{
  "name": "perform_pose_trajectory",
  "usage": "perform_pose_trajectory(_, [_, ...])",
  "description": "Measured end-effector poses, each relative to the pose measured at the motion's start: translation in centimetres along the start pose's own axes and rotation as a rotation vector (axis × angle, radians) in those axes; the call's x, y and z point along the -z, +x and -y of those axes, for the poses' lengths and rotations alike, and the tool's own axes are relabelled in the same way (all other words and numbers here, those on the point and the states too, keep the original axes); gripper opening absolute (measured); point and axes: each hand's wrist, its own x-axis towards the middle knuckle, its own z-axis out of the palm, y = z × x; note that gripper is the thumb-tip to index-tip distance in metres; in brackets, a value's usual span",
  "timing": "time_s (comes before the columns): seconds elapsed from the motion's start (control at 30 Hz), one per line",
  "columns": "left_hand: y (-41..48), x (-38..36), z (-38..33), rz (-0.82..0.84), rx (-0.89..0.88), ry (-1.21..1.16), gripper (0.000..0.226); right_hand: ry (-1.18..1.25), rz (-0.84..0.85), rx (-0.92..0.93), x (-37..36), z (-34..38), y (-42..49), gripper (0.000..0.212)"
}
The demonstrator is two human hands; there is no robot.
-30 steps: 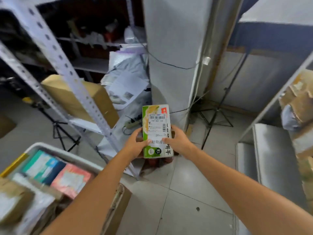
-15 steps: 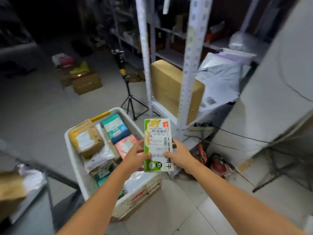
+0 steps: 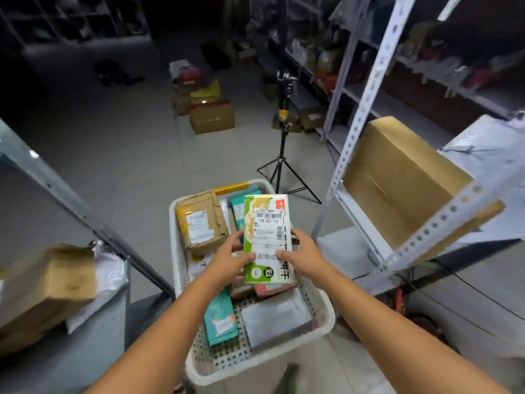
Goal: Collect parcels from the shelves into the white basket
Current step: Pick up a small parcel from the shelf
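Shelves (image 3: 366, 89) stand around me. My left hand (image 3: 227, 258) and right hand (image 3: 305, 253) grip the green box (image 3: 267, 237) by its sides, over the basket (image 3: 321, 322). It looks light and stiff.

We list one black tripod stand (image 3: 281, 155) with a yellow band, upright on grey tiled floor (image 3: 127, 155), behind it we count several cardboard boxes (image 3: 211, 116) on the floor, at right a red device (image 3: 399, 301), partly hidden.
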Motion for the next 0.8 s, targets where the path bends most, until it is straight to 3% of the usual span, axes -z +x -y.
perform_pose_trajectory(0.53, [9.3,9.9,-2.0,-0.361,0.126,-0.231,0.067,-0.168,0.317,0.134,-9.1,7.2,17.2,0.059])
perform_pose_trajectory(0.8, [12.7,15.6,-0.2,-0.383,0.19,-0.254,0.067,-0.189,0.347,0.136,-15.6,8.0,21.6,0.064])
